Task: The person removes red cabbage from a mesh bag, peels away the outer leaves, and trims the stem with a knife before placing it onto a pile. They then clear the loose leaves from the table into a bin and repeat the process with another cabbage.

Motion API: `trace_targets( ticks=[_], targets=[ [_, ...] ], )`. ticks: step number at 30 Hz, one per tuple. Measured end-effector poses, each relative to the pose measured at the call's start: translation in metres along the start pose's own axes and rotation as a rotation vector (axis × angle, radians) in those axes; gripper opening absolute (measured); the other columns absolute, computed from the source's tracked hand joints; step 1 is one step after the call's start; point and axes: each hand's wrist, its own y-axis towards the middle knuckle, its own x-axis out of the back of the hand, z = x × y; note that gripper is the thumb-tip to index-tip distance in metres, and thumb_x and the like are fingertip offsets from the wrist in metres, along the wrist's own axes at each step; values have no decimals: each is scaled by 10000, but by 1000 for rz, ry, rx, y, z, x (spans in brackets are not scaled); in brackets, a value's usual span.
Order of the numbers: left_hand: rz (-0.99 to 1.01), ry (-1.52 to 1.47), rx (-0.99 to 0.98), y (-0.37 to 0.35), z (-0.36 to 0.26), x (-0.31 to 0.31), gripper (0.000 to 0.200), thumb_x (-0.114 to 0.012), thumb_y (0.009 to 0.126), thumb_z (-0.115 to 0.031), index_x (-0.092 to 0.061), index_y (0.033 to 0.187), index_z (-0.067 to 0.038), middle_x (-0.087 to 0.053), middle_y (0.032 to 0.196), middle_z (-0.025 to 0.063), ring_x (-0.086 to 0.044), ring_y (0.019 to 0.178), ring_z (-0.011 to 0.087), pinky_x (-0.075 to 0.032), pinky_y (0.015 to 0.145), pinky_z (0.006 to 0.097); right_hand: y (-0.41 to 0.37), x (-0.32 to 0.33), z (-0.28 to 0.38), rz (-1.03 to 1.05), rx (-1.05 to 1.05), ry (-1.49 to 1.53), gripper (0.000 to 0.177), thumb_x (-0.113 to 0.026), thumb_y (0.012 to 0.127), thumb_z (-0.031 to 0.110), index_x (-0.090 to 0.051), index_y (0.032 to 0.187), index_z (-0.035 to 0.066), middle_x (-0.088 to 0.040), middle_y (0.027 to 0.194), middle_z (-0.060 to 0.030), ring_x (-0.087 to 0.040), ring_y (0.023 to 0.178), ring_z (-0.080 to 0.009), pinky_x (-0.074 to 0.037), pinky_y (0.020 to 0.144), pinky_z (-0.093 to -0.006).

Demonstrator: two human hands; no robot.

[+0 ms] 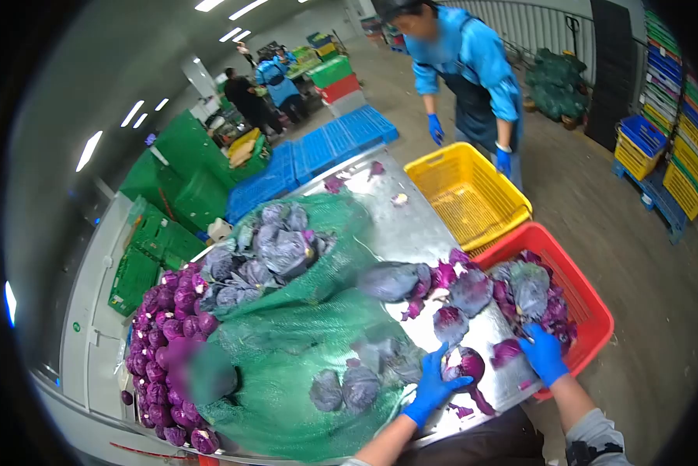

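Note:
My left hand (436, 386), in a blue glove, rests against a trimmed red cabbage (468, 361) on the metal table, thumb and fingers spread round its near left side. My right hand (544, 355), also gloved in blue, is over the near edge of the red crate (602, 320), fingers stretched out and touching the loose leaves. A purple cabbage leaf (507, 352) lies just left of it. Outer leaves (529, 289) fill the crate. Behind my left hand lie untrimmed cabbages (451, 325) and torn leaf pieces.
A green mesh sack (287, 365) with dull cabbages spreads over the table. Several peeled red cabbages (162, 334) are piled at the left. Beyond the red crate stands a yellow crate (473, 186), with a person in blue (477, 62) beside it. Blue pallets (341, 140) lie behind the table.

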Motion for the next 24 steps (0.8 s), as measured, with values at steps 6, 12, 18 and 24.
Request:
trace_targets(
  ticks=[6, 12, 18, 24],
  targets=[
    [-26, -250, -19, 8, 21, -9, 916, -788, 582, -163, -312, 1349, -1, -447, 1237, 158, -493, 1112, 279, -419, 951, 359, -18, -18, 70, 374, 46, 406, 360, -618, 853, 282, -604, 1147, 76, -646, 1004, -140, -623, 909, -232, -474, 781, -336],
    [-194, 182, -133, 9, -36, -14, 912, -819, 586, -213, -308, 1305, 18, -438, 1204, 166, -456, 1144, 269, -427, 922, 388, -30, -37, 44, 217, 140, 104, 260, -610, 856, 292, -630, 953, 51, -650, 848, -152, -643, 741, -255, -499, 658, -347],
    [-157, -214, -216, 22, -30, -20, 928, -869, 519, -202, -343, 1250, 19, -543, 1054, 117, -571, 846, 185, -508, 734, 306, -29, -42, 78, 154, 225, 98, 547, -558, 868, 428, -465, 1305, 112, -622, 1045, -173, -655, 756, -312, -517, 639, -386],
    [-144, 83, 10, 29, -16, -26, 1016, -860, 500, -422, -361, 1266, 22, -458, 1188, 232, -492, 1063, 383, -434, 888, 452, 3, -33, 93, 187, 547, -138, 390, -551, 845, 442, -593, 1159, 215, -640, 1064, -67, -648, 837, -270, -511, 670, -362]
  ],
)
